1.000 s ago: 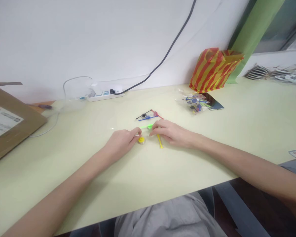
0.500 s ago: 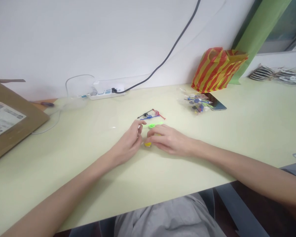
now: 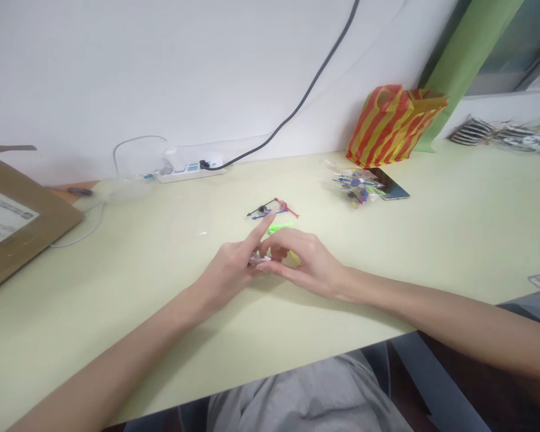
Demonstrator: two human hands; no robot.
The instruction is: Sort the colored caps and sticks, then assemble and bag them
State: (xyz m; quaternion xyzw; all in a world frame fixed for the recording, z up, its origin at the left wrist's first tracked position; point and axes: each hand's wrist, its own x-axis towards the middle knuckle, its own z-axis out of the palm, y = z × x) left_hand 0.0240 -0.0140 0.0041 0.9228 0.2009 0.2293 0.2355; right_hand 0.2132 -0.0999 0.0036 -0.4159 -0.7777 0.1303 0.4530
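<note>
Just in front of me, my left hand [image 3: 227, 270] is closed on a small white arrow-shaped plastic piece [image 3: 261, 260], its index finger stretched forward. The fingertips of my right hand [image 3: 309, 258] pinch at the same piece from the other side. Part of a yellow piece [image 3: 294, 258] shows on the table behind my right fingers, which hide the rest. A bright green piece [image 3: 279, 227] lies right beyond my hands. Farther on, black [image 3: 261, 209], blue [image 3: 265, 215] and red [image 3: 290, 209] plastic arrows with round hubs form a rough triangle.
Bagged coloured arrows [image 3: 359, 186] lie beside a dark tablet or phone [image 3: 390, 183], below a striped bag [image 3: 393, 129]. A power strip [image 3: 191, 171] with a black cable [image 3: 292, 114] sits by the wall. A cardboard box [image 3: 22, 222] stands left; striped items [image 3: 472, 131] lie far right.
My hands have come together over the yellow piece, and the white piece now shows between their fingers. My left index finger has stretched forward. The view has shifted slightly.
</note>
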